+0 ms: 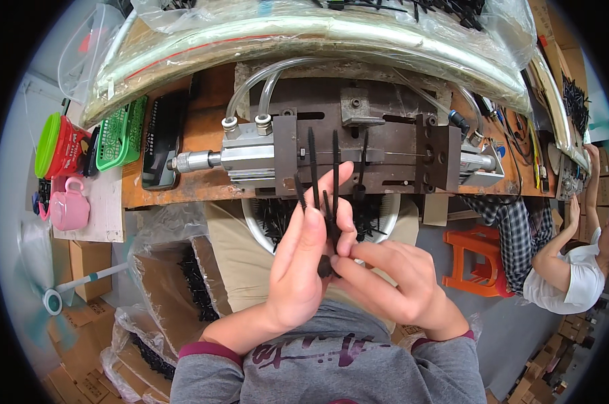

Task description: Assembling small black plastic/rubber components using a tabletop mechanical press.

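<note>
Though part-hidden, approx. 4 blk wands (pixel 336 161) in 2 hands (pixel 299 273) (pixel 404 286)

Single fisheye view from the wearer's head, facing down over the near edge of the wooden workbench (pixel 213 118), left hand (pixel 295 271) and right hand (pixel 400 277) close below

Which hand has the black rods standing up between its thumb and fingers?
The left hand: black rods rise from its grip, while the right hand is down by their lower ends.
</note>
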The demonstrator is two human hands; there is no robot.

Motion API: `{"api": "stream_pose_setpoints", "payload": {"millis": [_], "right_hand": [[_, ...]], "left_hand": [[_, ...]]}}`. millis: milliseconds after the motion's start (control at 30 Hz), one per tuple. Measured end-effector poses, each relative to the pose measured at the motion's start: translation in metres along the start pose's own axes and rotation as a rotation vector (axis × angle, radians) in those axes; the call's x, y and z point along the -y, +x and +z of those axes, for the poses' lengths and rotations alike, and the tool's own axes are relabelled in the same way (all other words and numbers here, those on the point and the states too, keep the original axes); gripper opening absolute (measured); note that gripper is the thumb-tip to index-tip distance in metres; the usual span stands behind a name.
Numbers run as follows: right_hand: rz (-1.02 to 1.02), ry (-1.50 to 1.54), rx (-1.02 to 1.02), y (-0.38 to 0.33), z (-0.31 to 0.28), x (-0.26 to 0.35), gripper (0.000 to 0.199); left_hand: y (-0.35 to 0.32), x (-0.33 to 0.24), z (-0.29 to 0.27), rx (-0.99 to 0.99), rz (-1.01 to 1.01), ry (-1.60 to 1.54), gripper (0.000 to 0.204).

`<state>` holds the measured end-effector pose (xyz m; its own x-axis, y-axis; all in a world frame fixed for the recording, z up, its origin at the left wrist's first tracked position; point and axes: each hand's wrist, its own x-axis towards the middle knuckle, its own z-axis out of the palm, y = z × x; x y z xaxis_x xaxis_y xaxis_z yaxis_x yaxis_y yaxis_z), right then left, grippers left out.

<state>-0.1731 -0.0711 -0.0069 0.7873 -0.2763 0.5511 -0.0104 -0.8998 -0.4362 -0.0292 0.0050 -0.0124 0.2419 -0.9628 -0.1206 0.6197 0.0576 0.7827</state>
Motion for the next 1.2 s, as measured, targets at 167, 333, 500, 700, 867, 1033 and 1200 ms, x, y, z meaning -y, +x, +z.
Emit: {"api": "stream_pose_setpoints", "payload": {"millis": [167, 333, 500, 700, 867, 1033, 1200], "right_hand": [[0.000, -0.057, 0.065, -0.006, -0.012, -0.006, 0.037], [0.176, -0.037, -0.205, -0.007, -0.002, -0.019, 0.027], [0.216, -0.246, -0.028, -0.001, 0.017, -0.037, 0.025], [0.216, -0.431, 0.098, 0.015, 0.011, -0.037, 0.027], [0.125, -0.215, -0.052, 0.012, 0.007, -0.039, 0.034], [-0.041, -0.044, -0.062, 0.009, -0.002, -0.012, 0.032], [0.140, -0.009, -0.111, 0.003, -0.005, -0.017, 0.030]], "left_hand": [[-0.002, 0.003, 0.002, 0.003, -0.012, -0.002, 0.060], [-0.005, 0.014, -0.020, 0.045, 0.088, 0.144, 0.048], [-0.007, 0.007, -0.016, 0.028, 0.070, 0.069, 0.030], [-0.005, 0.001, -0.013, -0.092, 0.189, 0.250, 0.032], [-0.007, -0.010, -0.010, -0.055, 0.273, 0.264, 0.023], [-0.007, 0.005, -0.010, 0.095, 0.068, 0.131, 0.013], [-0.004, 0.008, -0.007, 0.002, 0.091, 0.339, 0.029]]}}
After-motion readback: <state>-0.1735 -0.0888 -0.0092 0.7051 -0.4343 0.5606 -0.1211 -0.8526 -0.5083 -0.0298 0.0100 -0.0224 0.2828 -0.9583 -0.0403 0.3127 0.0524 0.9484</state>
